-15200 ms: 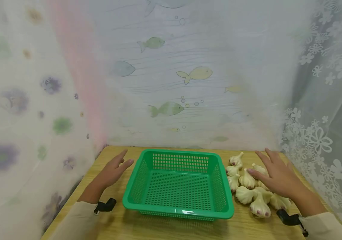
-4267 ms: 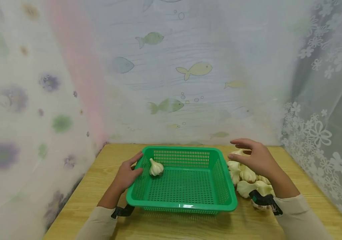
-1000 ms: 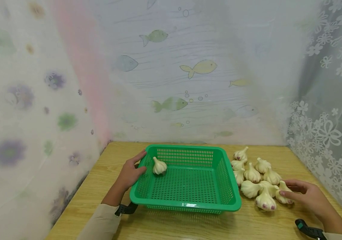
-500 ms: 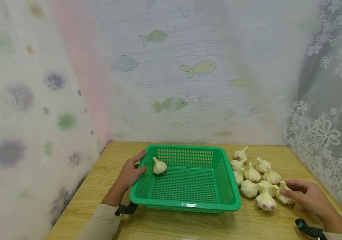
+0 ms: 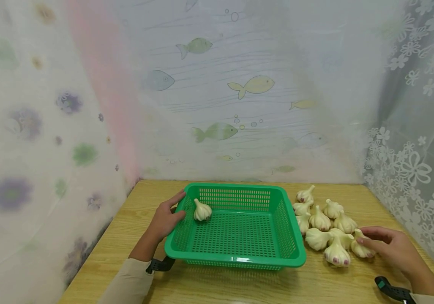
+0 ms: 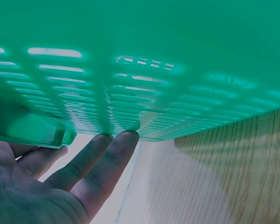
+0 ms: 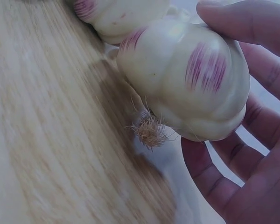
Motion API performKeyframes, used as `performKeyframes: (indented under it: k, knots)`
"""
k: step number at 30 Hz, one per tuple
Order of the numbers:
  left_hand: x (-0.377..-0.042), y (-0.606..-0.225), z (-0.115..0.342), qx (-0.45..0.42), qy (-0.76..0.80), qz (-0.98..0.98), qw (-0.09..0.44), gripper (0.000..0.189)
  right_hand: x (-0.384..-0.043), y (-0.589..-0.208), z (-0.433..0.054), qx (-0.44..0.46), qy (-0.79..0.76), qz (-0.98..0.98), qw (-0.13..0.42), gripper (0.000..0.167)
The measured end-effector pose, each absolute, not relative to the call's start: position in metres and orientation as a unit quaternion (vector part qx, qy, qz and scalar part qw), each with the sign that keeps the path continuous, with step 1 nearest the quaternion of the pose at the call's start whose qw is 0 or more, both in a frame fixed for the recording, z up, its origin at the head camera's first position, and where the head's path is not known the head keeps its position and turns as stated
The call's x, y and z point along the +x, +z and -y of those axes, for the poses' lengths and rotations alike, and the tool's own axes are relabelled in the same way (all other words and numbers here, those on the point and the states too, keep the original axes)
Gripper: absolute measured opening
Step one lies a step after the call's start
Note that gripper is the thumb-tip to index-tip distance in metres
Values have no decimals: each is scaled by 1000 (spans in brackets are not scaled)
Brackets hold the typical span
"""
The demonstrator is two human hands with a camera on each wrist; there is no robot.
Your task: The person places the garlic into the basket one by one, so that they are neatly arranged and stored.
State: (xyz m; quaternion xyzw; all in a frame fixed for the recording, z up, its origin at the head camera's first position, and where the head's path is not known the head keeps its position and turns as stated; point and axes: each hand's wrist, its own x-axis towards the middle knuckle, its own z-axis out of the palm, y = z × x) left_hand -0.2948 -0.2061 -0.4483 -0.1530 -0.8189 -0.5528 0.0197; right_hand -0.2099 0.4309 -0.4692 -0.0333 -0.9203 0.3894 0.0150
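My left hand (image 5: 166,219) holds the left rim of a green plastic basket (image 5: 236,260), thumb over the rim. In the left wrist view its fingertips (image 6: 126,138) press the slotted outer wall (image 6: 144,100) from outside. One garlic bulb (image 5: 202,210) sits inside, by the left wall. At the front right of a garlic pile, my right hand (image 5: 395,249) grips a garlic bulb (image 5: 362,246) between thumb and fingers. The right wrist view shows that bulb (image 7: 186,79) close up, with purple streaks and a tuft of brown roots, close over the table.
Several garlic bulbs (image 5: 320,220) lie heaped right of the basket, some against its right wall. The wooden table (image 5: 255,287) is bounded by a fish-print curtain (image 5: 217,105) behind and patterned curtains at both sides.
Since the earliest frame, one garlic bulb has come into the basket and the left hand has taken its rim. Over the last second, the gripped bulb shifted slightly right; the left hand stayed put.
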Motion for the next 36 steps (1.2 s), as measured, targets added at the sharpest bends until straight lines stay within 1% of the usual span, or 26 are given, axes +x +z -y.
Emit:
performKeyframes:
  k: [4, 11, 19, 22, 29, 36]
  knots:
    - [-295, -449, 207, -152, -553, 819, 18, 67, -210, -467, -430, -32, 381, 924, 20, 61]
    - [-292, -445, 210, -148, -548, 823, 17, 67, -211, -462, -425, -11, 368, 928, 51, 56]
    - [-294, -447, 209, -149, -551, 821, 17, 67, -211, -456, -427, -15, 389, 920, 49, 60]
    - [-294, -447, 208, -149, -551, 821, 18, 67, -212, -453, -427, -17, 384, 921, 65, 59]
    - [-298, -449, 207, -150, -545, 824, 22, 66, -217, -436, -427, 6, 356, 927, 118, 51]
    - [-297, -452, 207, -144, -539, 830, 27, 67, -224, -413, -421, 34, 349, 928, 125, 50]
